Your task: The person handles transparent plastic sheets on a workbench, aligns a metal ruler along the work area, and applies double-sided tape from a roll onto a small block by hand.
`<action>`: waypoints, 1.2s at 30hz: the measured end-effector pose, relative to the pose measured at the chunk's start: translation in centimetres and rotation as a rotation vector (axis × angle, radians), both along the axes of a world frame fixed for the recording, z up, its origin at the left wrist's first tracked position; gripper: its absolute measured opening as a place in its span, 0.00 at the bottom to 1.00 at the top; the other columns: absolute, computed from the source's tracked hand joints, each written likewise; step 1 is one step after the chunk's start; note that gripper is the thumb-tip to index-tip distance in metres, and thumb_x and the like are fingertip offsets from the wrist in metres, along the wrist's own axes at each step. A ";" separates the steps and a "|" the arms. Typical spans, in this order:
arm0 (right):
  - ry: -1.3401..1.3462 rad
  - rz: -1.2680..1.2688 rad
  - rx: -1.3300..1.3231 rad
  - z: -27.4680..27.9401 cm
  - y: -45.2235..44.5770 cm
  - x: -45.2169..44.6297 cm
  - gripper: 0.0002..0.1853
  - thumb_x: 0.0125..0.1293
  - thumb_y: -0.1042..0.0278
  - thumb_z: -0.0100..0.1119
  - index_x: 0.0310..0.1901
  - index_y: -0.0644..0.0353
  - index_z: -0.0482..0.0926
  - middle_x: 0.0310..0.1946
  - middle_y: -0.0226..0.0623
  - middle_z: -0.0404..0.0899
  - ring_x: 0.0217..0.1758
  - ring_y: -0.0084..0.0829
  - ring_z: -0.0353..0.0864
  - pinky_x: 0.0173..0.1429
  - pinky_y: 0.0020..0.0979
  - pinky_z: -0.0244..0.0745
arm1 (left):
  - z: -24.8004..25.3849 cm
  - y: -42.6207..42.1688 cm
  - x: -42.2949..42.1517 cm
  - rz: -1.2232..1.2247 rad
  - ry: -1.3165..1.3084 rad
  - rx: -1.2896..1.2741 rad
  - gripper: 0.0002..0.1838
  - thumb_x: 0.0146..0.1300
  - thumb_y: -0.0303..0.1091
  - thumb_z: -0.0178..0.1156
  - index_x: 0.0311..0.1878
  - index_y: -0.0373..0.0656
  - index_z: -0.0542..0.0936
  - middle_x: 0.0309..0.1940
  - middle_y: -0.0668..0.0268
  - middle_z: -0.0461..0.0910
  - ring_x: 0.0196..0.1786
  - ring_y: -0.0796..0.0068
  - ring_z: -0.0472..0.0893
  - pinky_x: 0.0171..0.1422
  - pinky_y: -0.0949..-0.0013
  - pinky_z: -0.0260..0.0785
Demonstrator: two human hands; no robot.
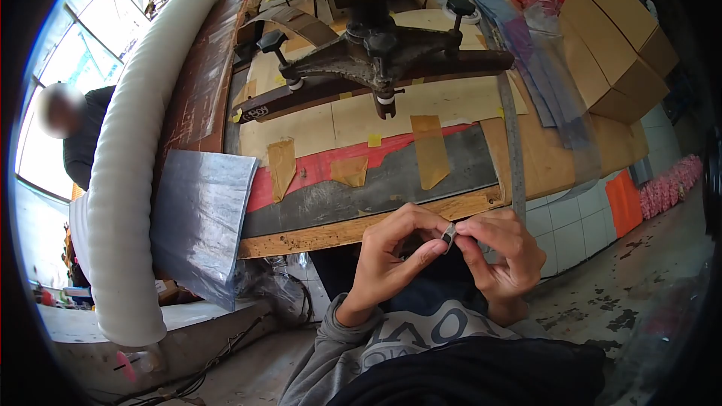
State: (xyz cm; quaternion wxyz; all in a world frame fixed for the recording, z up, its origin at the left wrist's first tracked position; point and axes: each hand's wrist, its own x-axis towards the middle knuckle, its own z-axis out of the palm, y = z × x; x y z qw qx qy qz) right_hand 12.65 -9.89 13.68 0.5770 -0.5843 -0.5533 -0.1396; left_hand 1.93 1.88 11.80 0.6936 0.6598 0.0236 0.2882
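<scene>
Just off the front edge of the workbench, both hands meet over a small piece (449, 237) with dark and pale metallic-looking parts. Its exact kind is too small to make out. My left hand (395, 256) pinches it from the left between thumb and forefinger. From the right, the fingertips of my right hand (502, 254) close on its upper end. Beyond the hands, a black machine head (376, 49) with knobs and a long metal bar (323, 89) stands over the bench. Under it lie a cream board (316, 126) and a red strip (308, 164), held with brown tape.
A white foam roll (139, 150) stands along the left beside clear plastic sheets (203, 203). A steel ruler (513, 143) lies at the bench's right side. Cardboard boxes (613, 53) stand at the back right. Another person (90, 131) is at the far left.
</scene>
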 end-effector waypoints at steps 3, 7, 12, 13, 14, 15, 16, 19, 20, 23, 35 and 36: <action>-0.027 -0.013 0.026 -0.1 0.2 0.0 0.13 0.50 0.85 0.65 0.39 0.64 0.77 0.31 0.39 0.80 0.30 0.32 0.80 0.33 0.26 0.74 | -0.2 0.1 0.1 0.019 -0.011 0.031 0.10 0.57 0.24 0.63 0.41 0.32 0.78 0.36 0.61 0.78 0.36 0.77 0.77 0.40 0.76 0.70; 0.025 0.033 0.030 0.1 0.3 0.2 0.18 0.43 0.88 0.65 0.39 0.66 0.79 0.32 0.40 0.81 0.32 0.34 0.81 0.34 0.28 0.79 | 0.0 0.2 0.1 0.055 0.022 0.064 0.10 0.55 0.25 0.65 0.40 0.34 0.79 0.35 0.62 0.78 0.36 0.77 0.77 0.40 0.75 0.70; 0.009 0.061 0.060 -0.2 0.6 0.5 0.18 0.42 0.89 0.65 0.38 0.65 0.79 0.31 0.38 0.80 0.32 0.34 0.82 0.34 0.28 0.79 | 0.1 0.2 0.1 0.115 0.036 0.132 0.11 0.52 0.24 0.67 0.39 0.36 0.80 0.34 0.63 0.79 0.35 0.75 0.78 0.40 0.75 0.70; -0.003 0.062 0.067 -0.2 0.7 0.4 0.18 0.42 0.89 0.65 0.38 0.65 0.79 0.31 0.38 0.80 0.33 0.35 0.82 0.34 0.28 0.79 | 0.1 0.2 0.0 0.118 0.035 0.128 0.11 0.52 0.24 0.67 0.39 0.36 0.80 0.34 0.63 0.79 0.35 0.75 0.78 0.40 0.75 0.70; -0.014 0.062 0.073 -0.3 0.8 0.4 0.18 0.42 0.89 0.65 0.37 0.65 0.79 0.31 0.38 0.80 0.33 0.35 0.82 0.34 0.28 0.80 | 0.0 0.2 0.0 0.121 0.034 0.123 0.11 0.51 0.24 0.67 0.39 0.36 0.80 0.34 0.63 0.79 0.35 0.75 0.78 0.39 0.75 0.70; -0.026 0.062 0.079 -0.4 0.8 0.4 0.18 0.41 0.89 0.65 0.37 0.65 0.79 0.31 0.38 0.80 0.33 0.35 0.82 0.33 0.28 0.80 | -0.1 0.1 0.0 0.124 0.033 0.118 0.11 0.51 0.23 0.67 0.38 0.36 0.80 0.34 0.63 0.79 0.35 0.74 0.78 0.39 0.75 0.70; -0.032 0.061 0.081 -0.4 0.8 0.5 0.18 0.41 0.89 0.65 0.38 0.65 0.79 0.31 0.38 0.80 0.33 0.35 0.82 0.33 0.29 0.80 | -0.1 0.1 0.0 0.136 0.031 0.132 0.11 0.51 0.23 0.67 0.38 0.35 0.80 0.35 0.63 0.79 0.35 0.74 0.78 0.39 0.75 0.70; -0.020 0.067 0.097 -0.6 0.9 0.6 0.19 0.41 0.89 0.65 0.39 0.65 0.78 0.30 0.38 0.80 0.33 0.36 0.82 0.33 0.29 0.80 | 0.0 0.1 0.0 0.157 0.028 0.159 0.11 0.51 0.23 0.67 0.38 0.35 0.79 0.35 0.62 0.79 0.35 0.74 0.78 0.39 0.75 0.70; 0.002 0.074 0.110 -0.7 1.0 0.6 0.19 0.41 0.89 0.65 0.39 0.65 0.78 0.30 0.38 0.80 0.33 0.36 0.82 0.33 0.29 0.80 | 0.0 0.1 0.0 0.156 0.027 0.159 0.11 0.51 0.23 0.67 0.38 0.35 0.79 0.35 0.62 0.80 0.35 0.74 0.78 0.38 0.75 0.70; -0.003 0.107 0.132 -0.7 1.2 0.8 0.20 0.42 0.89 0.65 0.41 0.65 0.77 0.29 0.38 0.80 0.32 0.36 0.82 0.32 0.29 0.79 | 0.1 0.2 0.1 0.155 0.033 0.162 0.10 0.51 0.23 0.67 0.38 0.35 0.79 0.34 0.62 0.80 0.34 0.75 0.78 0.36 0.76 0.69; -0.039 0.135 0.057 -0.4 1.8 2.0 0.15 0.51 0.84 0.65 0.41 0.65 0.74 0.30 0.40 0.79 0.30 0.33 0.79 0.31 0.27 0.75 | 1.3 2.5 1.0 0.065 0.115 0.231 0.09 0.50 0.25 0.68 0.35 0.35 0.81 0.29 0.64 0.80 0.30 0.78 0.79 0.28 0.77 0.65; -0.028 0.144 0.055 -0.4 1.9 2.1 0.15 0.51 0.84 0.65 0.41 0.65 0.74 0.30 0.40 0.79 0.30 0.33 0.78 0.32 0.27 0.75 | 1.4 2.7 1.1 0.060 0.109 0.253 0.09 0.50 0.25 0.68 0.35 0.35 0.81 0.29 0.64 0.80 0.30 0.77 0.79 0.28 0.77 0.64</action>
